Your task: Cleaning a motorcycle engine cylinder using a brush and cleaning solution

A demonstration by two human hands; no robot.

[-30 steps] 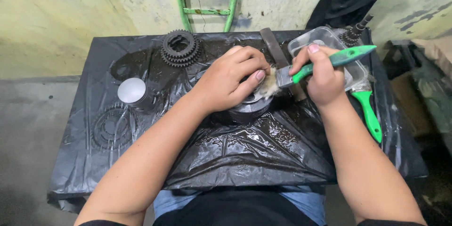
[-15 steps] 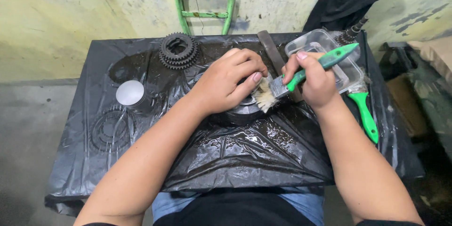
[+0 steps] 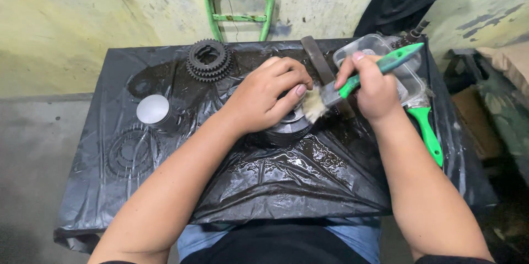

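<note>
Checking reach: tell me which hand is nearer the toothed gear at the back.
Left. The left hand lies just right of the gear; the right hand, holding the brush, is farther right.

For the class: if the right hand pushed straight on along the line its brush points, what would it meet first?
The right hand aims the brush leftward; its bristles already sit at the round metal part, probably touching it, under the left hand. Depth is hard to judge.

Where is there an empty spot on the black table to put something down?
The near middle of the black sheet, between the two arms, is bare. The near left corner is too. It is crowded around the left hand, right hand, brush, gears and plastic tub.
</note>
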